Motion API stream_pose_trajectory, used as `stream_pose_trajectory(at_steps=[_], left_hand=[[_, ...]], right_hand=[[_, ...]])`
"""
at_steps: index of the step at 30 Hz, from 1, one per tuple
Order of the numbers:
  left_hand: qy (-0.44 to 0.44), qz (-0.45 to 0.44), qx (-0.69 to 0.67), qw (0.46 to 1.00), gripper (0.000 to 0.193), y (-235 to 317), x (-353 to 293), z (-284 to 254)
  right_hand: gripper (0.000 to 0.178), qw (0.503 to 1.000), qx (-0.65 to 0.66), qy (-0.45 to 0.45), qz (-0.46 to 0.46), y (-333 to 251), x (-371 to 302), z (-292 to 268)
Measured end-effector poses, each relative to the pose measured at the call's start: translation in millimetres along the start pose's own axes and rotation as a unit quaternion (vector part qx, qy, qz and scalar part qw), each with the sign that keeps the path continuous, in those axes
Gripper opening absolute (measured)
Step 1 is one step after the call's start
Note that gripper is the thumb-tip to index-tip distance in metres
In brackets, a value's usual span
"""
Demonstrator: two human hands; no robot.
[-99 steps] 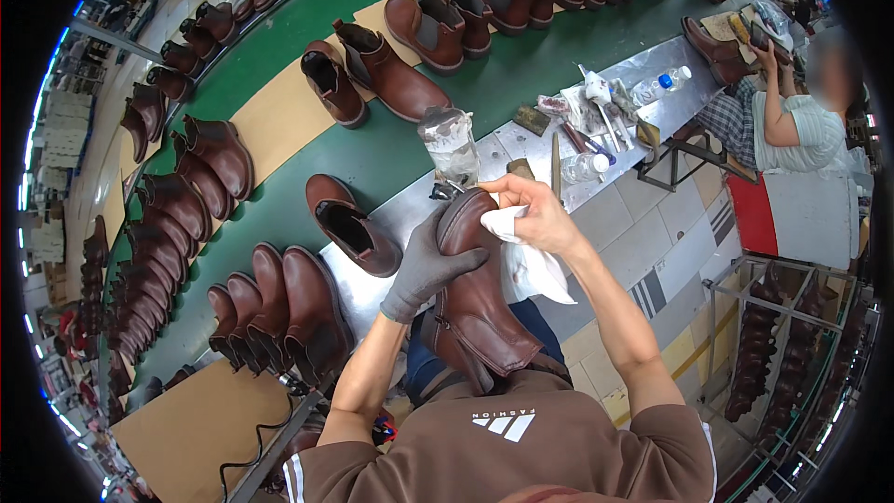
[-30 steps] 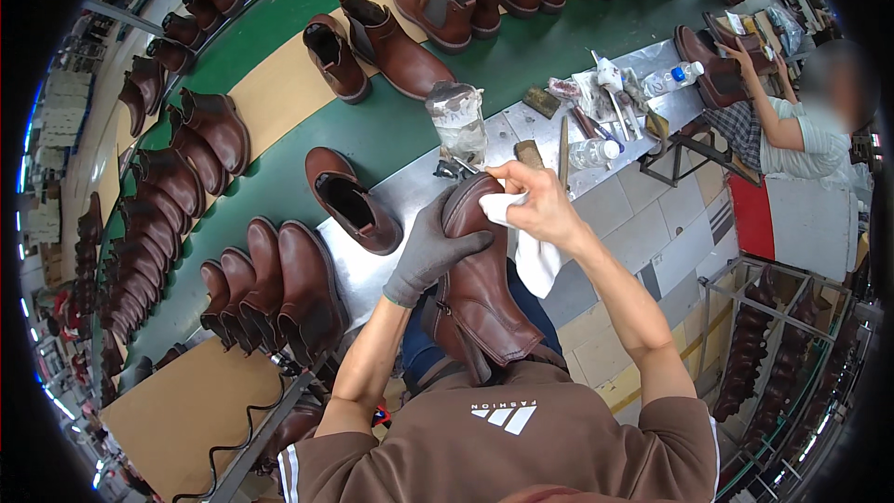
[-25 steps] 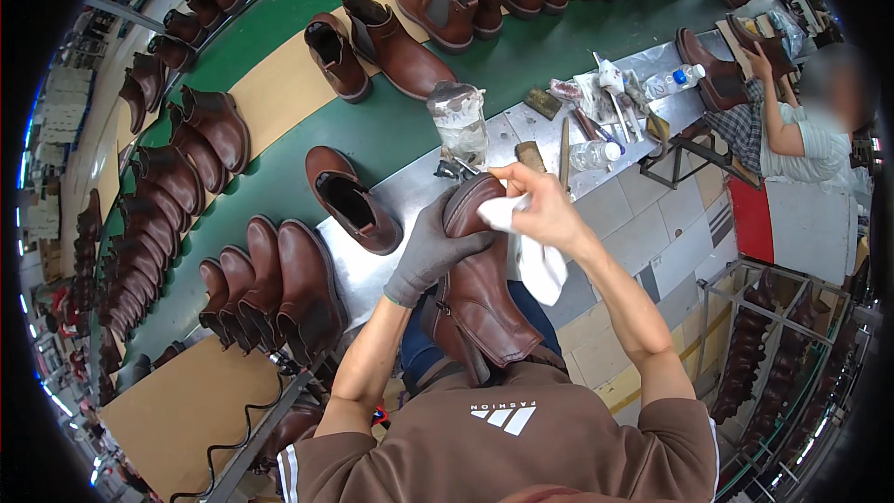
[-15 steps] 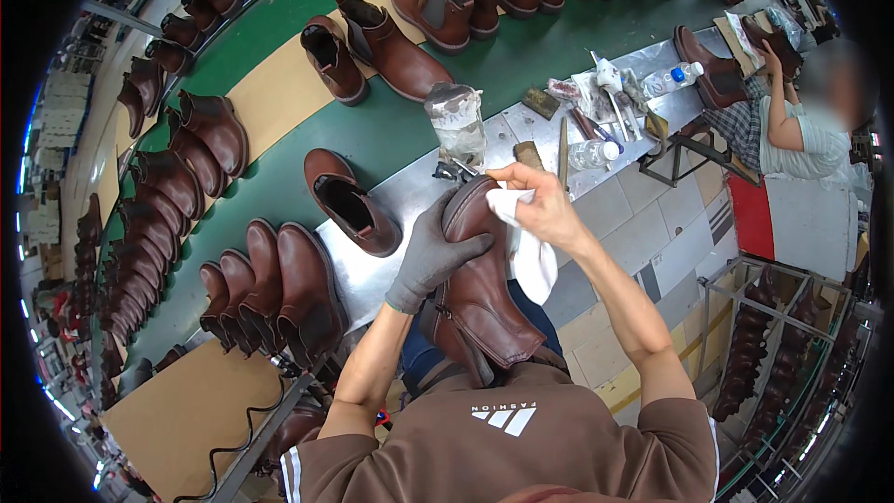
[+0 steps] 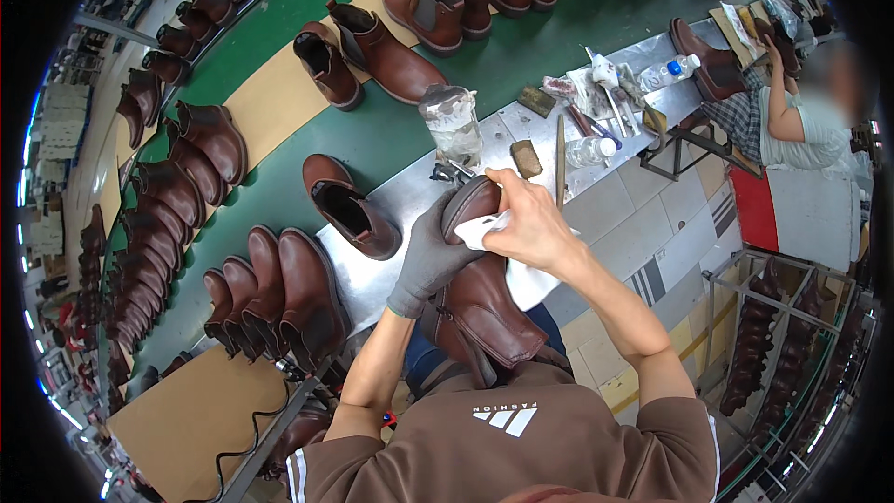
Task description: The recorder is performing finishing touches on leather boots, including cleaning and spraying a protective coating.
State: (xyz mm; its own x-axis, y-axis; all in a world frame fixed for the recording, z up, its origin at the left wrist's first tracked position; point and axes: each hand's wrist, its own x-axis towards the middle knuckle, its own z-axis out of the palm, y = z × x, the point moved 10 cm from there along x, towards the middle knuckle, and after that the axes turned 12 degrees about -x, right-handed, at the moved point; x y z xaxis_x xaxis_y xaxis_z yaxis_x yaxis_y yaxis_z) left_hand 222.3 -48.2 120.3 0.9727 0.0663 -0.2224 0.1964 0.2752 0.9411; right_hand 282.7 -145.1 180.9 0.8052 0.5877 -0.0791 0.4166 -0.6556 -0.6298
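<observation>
A brown leather ankle boot rests across my lap, its toe pointing away from me. My left hand, in a dark grey glove, is closed round the boot near the toe. Bare, my right hand pinches a white cloth against the boot's upper just behind the toe. Part of the cloth hangs down beside the boot. Just beyond the toe stands a clear plastic-wrapped container with dark stains. Another brown boot lies to the left on the metal tabletop.
Several boots stand at the left edge of the metal bench. Rows of boots line the green conveyor. Sponge blocks, brushes and plastic bottles lie to the right. A co-worker handles a boot at far right.
My right hand and the cloth have moved left, from beside the boot's toe onto its upper. My left hand keeps its hold on the boot.
</observation>
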Motion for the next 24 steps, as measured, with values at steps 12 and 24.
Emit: stream_pose_trajectory(at_steps=[12,24], left_hand=[[-0.003,-0.014,0.004,1.000,0.073,3.3,-2.4,7.7],[0.007,-0.027,0.011,1.000,0.071,6.5,-5.3,6.7]], right_hand=[[0.039,0.998,0.040,-0.051,0.024,18.3,9.8,-3.1],[0.029,0.994,0.086,-0.065,0.022,26.6,12.4,7.0]])
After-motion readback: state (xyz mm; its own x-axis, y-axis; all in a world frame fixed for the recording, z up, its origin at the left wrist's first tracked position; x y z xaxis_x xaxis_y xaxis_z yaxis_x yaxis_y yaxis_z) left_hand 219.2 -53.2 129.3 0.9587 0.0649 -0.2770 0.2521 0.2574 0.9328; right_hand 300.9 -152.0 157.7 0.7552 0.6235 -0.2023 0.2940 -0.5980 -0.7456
